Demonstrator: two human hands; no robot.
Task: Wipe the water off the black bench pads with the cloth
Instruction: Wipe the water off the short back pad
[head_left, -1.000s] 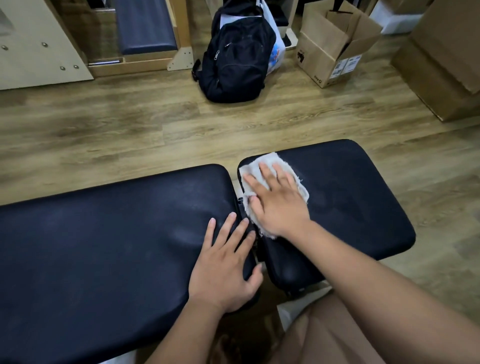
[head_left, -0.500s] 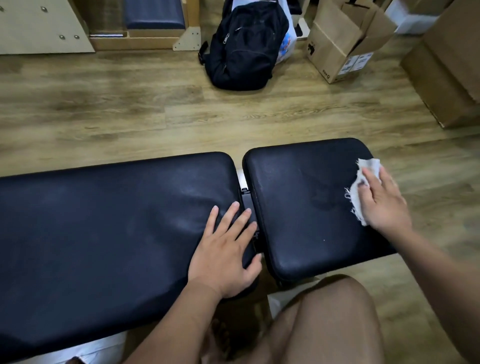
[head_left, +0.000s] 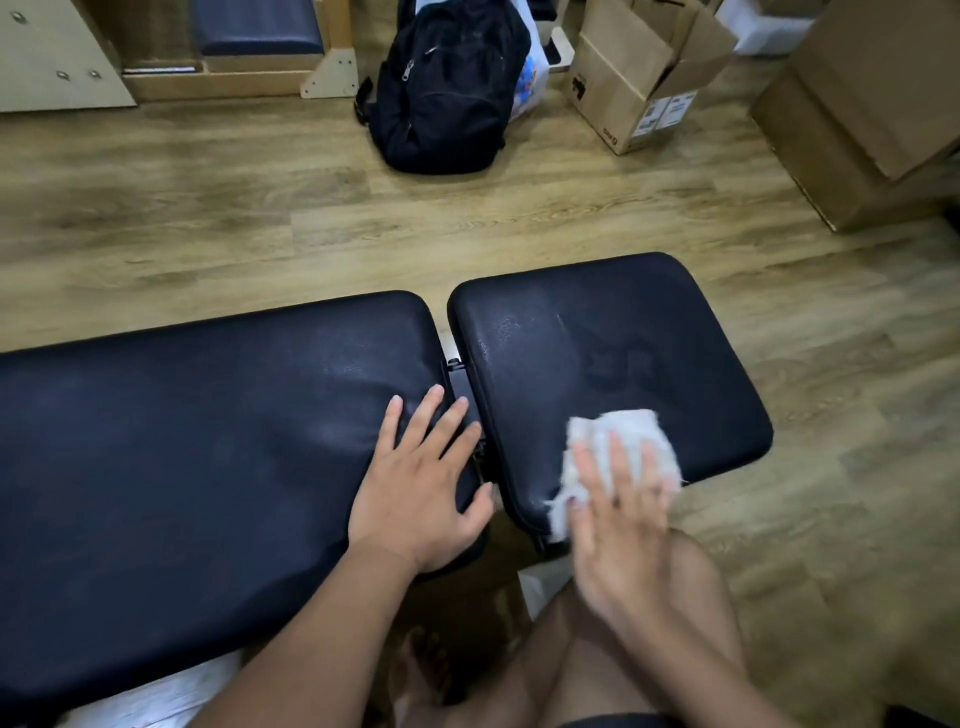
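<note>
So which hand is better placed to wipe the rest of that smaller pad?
Probably the right hand: it presses the cloth flat on the near edge of the smaller pad, and a sheen shows farther up that pad. The left hand lies flat on the long pad, holding no cloth.

Right hand (head_left: 618, 525) blurred, long pad (head_left: 182, 441) cropped left

One wide-angle view from the wearer's head, facing forward and steeply down, black bench pads (head_left: 182, 441) close below across the near half, wood floor (head_left: 260, 208) beyond, backpack (head_left: 447, 88) and cardboard box (head_left: 623, 88) far
</note>
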